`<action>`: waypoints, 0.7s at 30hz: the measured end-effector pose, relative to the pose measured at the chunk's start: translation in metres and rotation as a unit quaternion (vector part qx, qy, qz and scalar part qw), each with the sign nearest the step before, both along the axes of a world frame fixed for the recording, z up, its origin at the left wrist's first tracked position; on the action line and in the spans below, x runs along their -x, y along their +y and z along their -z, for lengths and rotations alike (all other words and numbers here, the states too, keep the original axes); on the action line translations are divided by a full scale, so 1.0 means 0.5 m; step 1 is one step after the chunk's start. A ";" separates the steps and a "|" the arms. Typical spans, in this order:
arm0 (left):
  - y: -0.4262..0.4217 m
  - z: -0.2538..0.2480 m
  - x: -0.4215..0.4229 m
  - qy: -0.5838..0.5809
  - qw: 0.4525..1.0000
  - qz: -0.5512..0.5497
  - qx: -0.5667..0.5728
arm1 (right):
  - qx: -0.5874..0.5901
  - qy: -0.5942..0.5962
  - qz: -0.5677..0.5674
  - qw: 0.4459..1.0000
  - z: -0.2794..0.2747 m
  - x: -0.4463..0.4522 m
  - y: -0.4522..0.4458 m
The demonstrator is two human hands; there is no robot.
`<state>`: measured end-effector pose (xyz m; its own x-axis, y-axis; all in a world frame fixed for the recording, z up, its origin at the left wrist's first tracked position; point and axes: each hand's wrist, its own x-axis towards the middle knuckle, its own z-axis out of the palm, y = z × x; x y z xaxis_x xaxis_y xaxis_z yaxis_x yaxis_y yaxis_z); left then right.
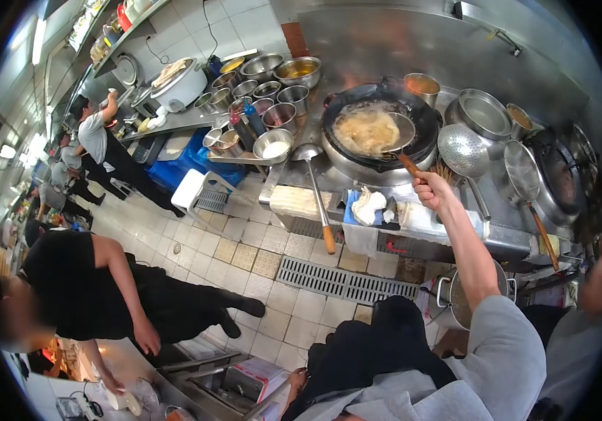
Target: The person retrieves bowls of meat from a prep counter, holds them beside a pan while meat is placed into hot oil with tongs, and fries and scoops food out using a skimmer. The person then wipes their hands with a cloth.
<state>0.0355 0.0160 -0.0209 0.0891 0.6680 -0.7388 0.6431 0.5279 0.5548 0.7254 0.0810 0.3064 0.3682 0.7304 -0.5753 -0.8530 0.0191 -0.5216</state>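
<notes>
My right hand (433, 191) is closed around the wooden handle (407, 164) of a mesh strainer (400, 131). The strainer's mesh sits in a dark wok (341, 145), at the right edge of bubbling, foaming oil with pale golden food (364, 131) in it. Low in the view, beside my dark apron, hangs my left hand (298, 379); only part of it shows, and its fingers are not clear. Near the wok, a long-handled ladle (308, 153) rests across the counter edge, and a perforated skimmer (463, 150) lies to the right.
Metal bowls and pots (278, 115) crowd the counter left of the wok. Folded cloths (369, 206) lie along the front edge. A second mesh strainer (522, 170) and another wok (556, 172) are at right. A co-worker in black (80, 284) stands at left; a white stool (203, 194) is behind.
</notes>
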 end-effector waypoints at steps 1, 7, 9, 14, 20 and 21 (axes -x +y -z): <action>0.001 0.018 0.007 -0.010 1.000 -0.008 0.005 | -0.017 0.027 0.000 0.999 0.012 0.003 0.013; 0.021 -0.046 -0.028 0.060 0.989 0.080 -0.104 | -0.094 0.087 -0.034 0.991 0.056 -0.008 0.067; 0.007 -0.076 -0.032 0.066 0.993 0.058 -0.076 | -0.111 0.110 -0.034 0.987 0.089 -0.037 0.087; 0.015 0.007 0.023 0.005 0.993 0.058 -0.098 | -0.086 0.103 -0.041 0.990 0.043 -0.010 0.088; 0.026 0.033 0.044 0.020 0.994 0.074 -0.082 | -0.094 0.099 -0.015 0.991 0.064 -0.013 0.070; 0.032 0.041 0.050 0.016 0.992 0.090 -0.092 | -0.090 0.093 -0.002 0.992 0.064 -0.011 0.062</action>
